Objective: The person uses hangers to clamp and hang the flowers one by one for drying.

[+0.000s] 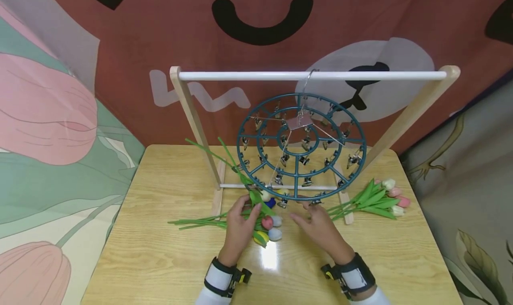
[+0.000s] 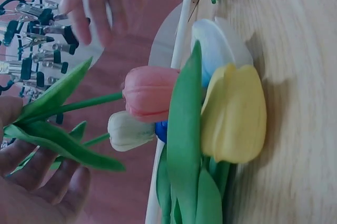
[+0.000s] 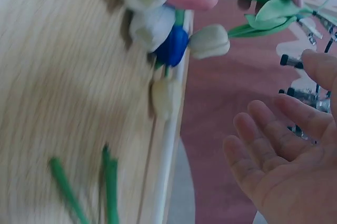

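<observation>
My left hand [image 1: 240, 225] holds two artificial tulips by their leafy stems, thumb on one side and fingers on the other. One has a pink bloom [image 2: 150, 92], the other a white bloom [image 2: 129, 132]; their stem ends point to the upper left in the head view. Under them lies a pile with a yellow tulip [image 2: 237, 113], a blue tulip [image 3: 172, 45] and pale tulips [image 3: 150, 29]. My right hand [image 1: 320, 229] is empty, fingers spread, below the near rim of a round blue clip hanger [image 1: 296, 180]. Small metal clips [image 1: 285, 158] dangle from its rings.
The hanger hooks over the white bar [image 1: 240, 76] of a wooden stand [image 1: 192, 118]. A second bunch of tulips [image 1: 376, 200], pink and white, lies at the right by the stand's foot [image 1: 347, 211]. A printed cloth [image 1: 240, 38] hangs behind the table [image 1: 160, 260].
</observation>
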`<state>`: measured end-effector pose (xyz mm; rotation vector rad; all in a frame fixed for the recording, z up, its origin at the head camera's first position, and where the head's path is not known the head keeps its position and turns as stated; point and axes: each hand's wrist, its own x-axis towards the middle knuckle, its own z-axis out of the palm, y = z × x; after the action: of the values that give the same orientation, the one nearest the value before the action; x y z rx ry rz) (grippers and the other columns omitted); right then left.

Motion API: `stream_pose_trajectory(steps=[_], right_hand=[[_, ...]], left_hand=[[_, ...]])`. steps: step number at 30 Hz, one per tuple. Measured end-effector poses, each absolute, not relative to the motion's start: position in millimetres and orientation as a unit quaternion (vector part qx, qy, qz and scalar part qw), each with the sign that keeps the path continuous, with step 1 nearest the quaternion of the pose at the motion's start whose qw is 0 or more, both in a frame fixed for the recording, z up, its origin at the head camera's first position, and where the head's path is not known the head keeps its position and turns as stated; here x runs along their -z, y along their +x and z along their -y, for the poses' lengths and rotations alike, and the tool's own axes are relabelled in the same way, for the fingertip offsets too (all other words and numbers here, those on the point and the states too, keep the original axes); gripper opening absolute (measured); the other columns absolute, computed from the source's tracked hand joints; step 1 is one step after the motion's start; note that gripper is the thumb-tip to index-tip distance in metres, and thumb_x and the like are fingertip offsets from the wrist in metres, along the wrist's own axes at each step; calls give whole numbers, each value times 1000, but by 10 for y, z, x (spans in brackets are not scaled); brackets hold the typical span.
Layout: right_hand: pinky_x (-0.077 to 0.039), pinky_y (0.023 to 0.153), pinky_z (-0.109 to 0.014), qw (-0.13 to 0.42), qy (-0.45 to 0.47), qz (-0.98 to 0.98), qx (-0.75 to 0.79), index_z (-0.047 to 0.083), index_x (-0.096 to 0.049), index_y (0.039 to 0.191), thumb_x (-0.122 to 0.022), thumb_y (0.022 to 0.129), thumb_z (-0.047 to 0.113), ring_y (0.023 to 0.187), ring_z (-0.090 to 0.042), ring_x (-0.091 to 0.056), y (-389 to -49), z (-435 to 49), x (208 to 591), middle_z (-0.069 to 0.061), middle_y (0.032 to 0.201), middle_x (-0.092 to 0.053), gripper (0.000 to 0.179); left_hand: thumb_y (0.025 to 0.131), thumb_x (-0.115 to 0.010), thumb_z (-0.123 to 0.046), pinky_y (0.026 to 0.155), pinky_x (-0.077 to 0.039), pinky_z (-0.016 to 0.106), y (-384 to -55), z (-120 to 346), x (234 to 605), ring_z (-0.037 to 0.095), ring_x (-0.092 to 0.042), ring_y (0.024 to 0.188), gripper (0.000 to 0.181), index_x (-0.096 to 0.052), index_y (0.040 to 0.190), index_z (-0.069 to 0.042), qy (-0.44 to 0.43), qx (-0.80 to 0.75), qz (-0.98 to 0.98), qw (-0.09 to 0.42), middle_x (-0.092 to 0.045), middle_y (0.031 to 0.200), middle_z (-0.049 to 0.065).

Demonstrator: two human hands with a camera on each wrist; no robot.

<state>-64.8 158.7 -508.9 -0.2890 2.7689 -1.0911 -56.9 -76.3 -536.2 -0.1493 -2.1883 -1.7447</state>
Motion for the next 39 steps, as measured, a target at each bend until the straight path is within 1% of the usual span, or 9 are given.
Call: stream_pose_trajectory(steps=[2, 6, 13, 17, 21, 26, 31, 35, 39], right_hand=[[-58, 94, -57, 54, -101, -925, 362, -8, -61, 134, -69, 100, 36, 112, -45, -65, -662, -1655, 5121, -31, 127, -65, 56], [-60, 89, -54, 23, -119, -924, 364, 3, -63, 134, -70, 100, 31, 110, -39, -67, -694, -1808, 5188, -25, 129, -65, 45], [-51, 102, -66, 18, -113, -934, 337, -6, -57, 138, -63, 105, 29, 128, -50, -56, -725, -2086, 5249, -31, 142, -56, 48], [-48, 104, -68, 0, -116, -937, 330, -2, -57, 140, -62, 105, 23, 131, -49, -53, -716, -2199, 5324, -29, 143, -55, 44], [-50, 102, -66, -31, -130, -940, 313, -2, -58, 139, -65, 103, 18, 129, -47, -55, -697, -2255, 5423, -27, 140, -57, 42], [-58, 92, -58, -99, -168, -944, 268, -6, -64, 129, -74, 96, 12, 115, -39, -63, -707, -2285, 5519, -22, 123, -65, 39], [-57, 92, -58, -142, -197, -947, 209, -7, -66, 124, -81, 90, 13, 112, -41, -64, -729, -2335, 5596, -23, 118, -66, 42], [-54, 97, -60, -139, -212, -952, 173, -7, -64, 128, -80, 90, 17, 115, -45, -61, -728, -2355, 5664, -26, 119, -65, 48], [-51, 102, -61, -122, -214, -953, 174, -5, -61, 133, -78, 92, 19, 119, -45, -59, -704, -2326, 5695, -27, 125, -64, 51]], left_hand=[[94, -76, -8, 80, -66, 37, -578, 793, 5385, 28, -73, 98, 27, -69, 120, -4, -63, 616, 766, 171, -73, 112, 13], [94, -76, -8, 90, -63, 41, -581, 866, 5424, 32, -69, 112, 38, -65, 129, -3, -75, 631, 755, 163, -69, 122, 16], [97, -67, -2, 96, -59, 56, -534, 1186, 5500, 34, -63, 126, 37, -62, 134, -1, -72, 549, 815, 169, -67, 133, 15], [92, -63, 5, 91, -58, 53, -504, 1396, 5548, 32, -66, 119, 41, -64, 133, 0, -51, 477, 870, 115, -69, 132, 14], [89, -60, 10, 98, -57, 51, -467, 1552, 5621, 35, -63, 122, 49, -62, 137, 0, -44, 410, 910, 48, -66, 135, 16], [81, -61, 15, 110, -49, 56, -406, 1686, 5707, 41, -58, 129, 50, -66, 129, 3, -48, 303, 951, 49, -66, 132, 21], [81, -68, 15, 102, -53, 54, -375, 1772, 5798, 41, -61, 117, 38, -72, 117, 4, -60, 227, 969, 78, -67, 120, 21], [85, -74, 12, 81, -58, 45, -372, 1819, 5847, 35, -63, 96, 26, -75, 109, 2, -72, 180, 975, 111, -66, 105, 17], [84, -75, 13, 66, -52, 39, -371, 1848, 5856, 29, -59, 83, 22, -77, 101, 0, -78, 172, 973, 133, -63, 93, 12]])
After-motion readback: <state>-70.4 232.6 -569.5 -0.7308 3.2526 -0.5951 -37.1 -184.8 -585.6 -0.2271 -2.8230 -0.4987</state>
